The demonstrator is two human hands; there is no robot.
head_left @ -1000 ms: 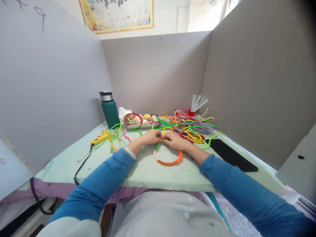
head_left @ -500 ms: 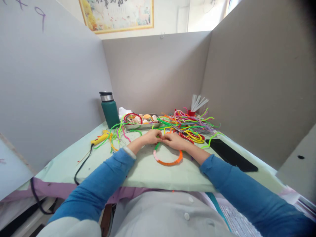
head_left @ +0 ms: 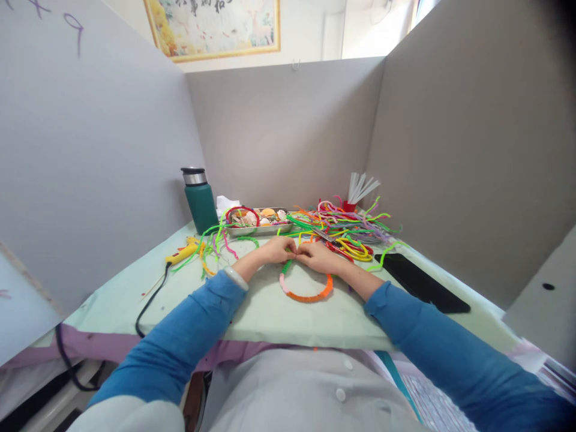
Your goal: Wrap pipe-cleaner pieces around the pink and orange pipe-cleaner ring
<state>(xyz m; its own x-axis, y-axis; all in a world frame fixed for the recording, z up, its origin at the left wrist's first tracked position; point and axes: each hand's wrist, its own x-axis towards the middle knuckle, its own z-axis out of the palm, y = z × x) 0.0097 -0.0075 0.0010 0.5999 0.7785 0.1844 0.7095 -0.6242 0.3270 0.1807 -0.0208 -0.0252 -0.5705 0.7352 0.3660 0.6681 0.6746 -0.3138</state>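
A ring wrapped in pipe cleaner [head_left: 309, 298], with orange, pink and green sections, lies on the table in front of me. At its far side my left hand [head_left: 278, 249] pinches the green part with closed fingers. My right hand [head_left: 315, 255] meets it there, its fingertips also pinched together on the ring's far edge. The fingers of both hands almost touch, and they hide the top of the ring. Exactly which strand lies between the fingertips is too small to make out.
Behind my hands lie a pile of pipe cleaners [head_left: 333, 213] and a metal tray [head_left: 270, 230] of shells. A green bottle [head_left: 200, 207] and yellow glue gun [head_left: 183, 251] stand left. A black phone-like slab [head_left: 420, 282] lies right; straws or glue sticks [head_left: 360, 189] fill a red cup.
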